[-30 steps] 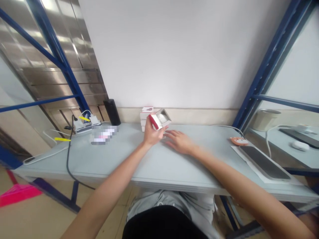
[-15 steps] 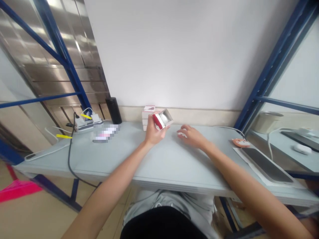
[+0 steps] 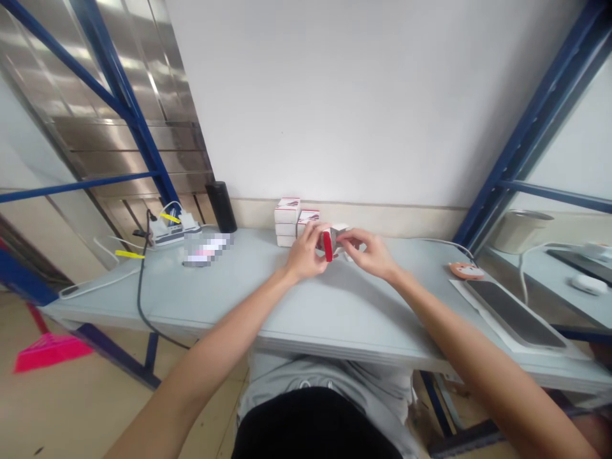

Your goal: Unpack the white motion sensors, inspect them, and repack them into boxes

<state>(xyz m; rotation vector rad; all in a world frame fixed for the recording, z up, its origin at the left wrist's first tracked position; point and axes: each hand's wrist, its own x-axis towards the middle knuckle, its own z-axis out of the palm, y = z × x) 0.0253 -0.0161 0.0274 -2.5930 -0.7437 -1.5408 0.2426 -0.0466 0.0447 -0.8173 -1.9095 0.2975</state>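
My left hand [image 3: 305,256] grips a small red and white box [image 3: 329,242] just above the grey table [image 3: 306,306]. My right hand [image 3: 370,252] has come in from the right and pinches the box's open end, fingers closed on it. What is between those fingertips is too small to make out. Right behind the hands a stack of similar white and red boxes [image 3: 289,220] stands against the wall.
A black cylinder [image 3: 221,206] and a power strip with cables [image 3: 168,229] sit at the back left. A dark flat device on white paper [image 3: 512,312] and a small orange object [image 3: 463,270] lie at the right. Blue rack posts flank the table.
My right hand left the tabletop and moved left to meet the box. My left hand lowered the box and turned it towards the right hand.
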